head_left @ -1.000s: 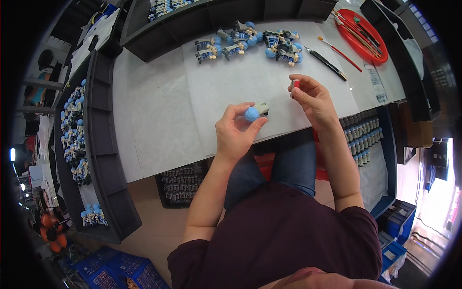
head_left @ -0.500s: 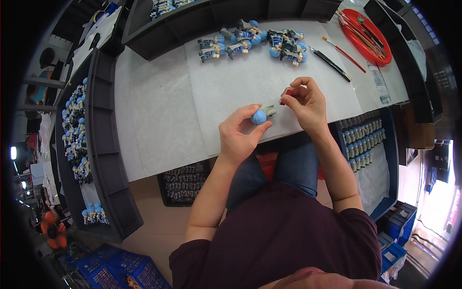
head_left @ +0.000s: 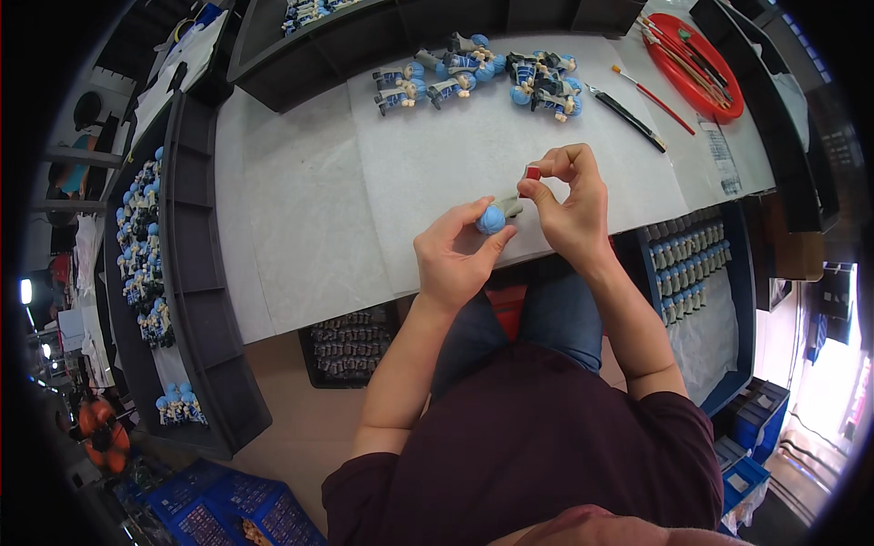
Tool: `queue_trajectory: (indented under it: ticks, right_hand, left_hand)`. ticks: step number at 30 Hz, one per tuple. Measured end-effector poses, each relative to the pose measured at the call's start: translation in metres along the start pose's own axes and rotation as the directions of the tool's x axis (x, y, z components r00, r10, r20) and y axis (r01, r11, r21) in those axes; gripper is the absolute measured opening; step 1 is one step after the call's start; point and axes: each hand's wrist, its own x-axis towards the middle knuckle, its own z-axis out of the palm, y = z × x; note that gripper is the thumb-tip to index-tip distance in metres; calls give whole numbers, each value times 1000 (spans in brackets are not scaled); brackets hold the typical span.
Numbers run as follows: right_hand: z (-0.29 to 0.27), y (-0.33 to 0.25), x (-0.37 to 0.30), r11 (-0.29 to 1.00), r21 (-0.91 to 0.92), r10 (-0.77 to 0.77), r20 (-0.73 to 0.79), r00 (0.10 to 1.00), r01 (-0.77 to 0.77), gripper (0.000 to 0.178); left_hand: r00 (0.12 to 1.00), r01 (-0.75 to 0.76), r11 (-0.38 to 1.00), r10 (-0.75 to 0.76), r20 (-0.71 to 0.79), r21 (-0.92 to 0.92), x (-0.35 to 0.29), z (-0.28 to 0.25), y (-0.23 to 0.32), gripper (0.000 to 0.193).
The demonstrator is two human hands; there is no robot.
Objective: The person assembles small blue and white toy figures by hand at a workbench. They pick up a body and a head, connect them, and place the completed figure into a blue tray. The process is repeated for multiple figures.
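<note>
The small red block (head_left: 533,172), pinched in the right hand (head_left: 569,205), has moved from well apart to just beside the small plastic figure with a round blue head and grey body (head_left: 496,215), so fitting looks near. The left hand (head_left: 455,255) has its grip closed on the figure's head, above the white table (head_left: 300,209). The figure's long axis runs from the head up-right toward the block.

Toy assembly wkshop, figurine rows (head_left: 473,73), parts trays (head_left: 146,246), paintbrushes (head_left: 683,55)
</note>
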Motion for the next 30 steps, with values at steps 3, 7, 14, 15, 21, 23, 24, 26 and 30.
queue_trajectory:
  ticks: [3,7,14,15,21,23,24,26,30]
  right_hand:
    - [5,-2,-6,995,-95,-20,46,999,24,30]
    - [11,4,1,972,-191,-140,-8,990,136,31]
    - [14,3,2,945,-281,-165,43,985,170,32]
    - [13,4,3,961,-229,-154,17,988,154,32]
    - [11,3,-2,993,-117,-12,79,997,21,32]
    - [10,3,3,980,-167,-103,47,994,110,32]
    - [10,5,4,981,-147,-123,21,992,125,32]
    - [10,6,1,977,-131,-166,14,986,167,32]
    - [13,8,-1,977,-152,-147,22,989,149,31]
  left_hand:
    - [996,-82,997,82,32,-11,4,1,0,32]
    - [998,-61,998,61,1,-17,0,0,2,32]
    - [998,-58,998,58,29,-17,2,0,2,32]
    - [997,-67,998,68,22,-16,1,-1,2,32]
    - [998,-43,998,41,-41,-44,5,3,-1,32]
    - [998,-41,999,40,-40,-34,2,2,-2,32]
    - [998,-42,999,40,-41,-29,2,2,-2,32]
    - [999,-31,997,28,-40,-75,1,2,-2,32]
    - [999,-25,999,24,-46,-27,3,2,1,32]
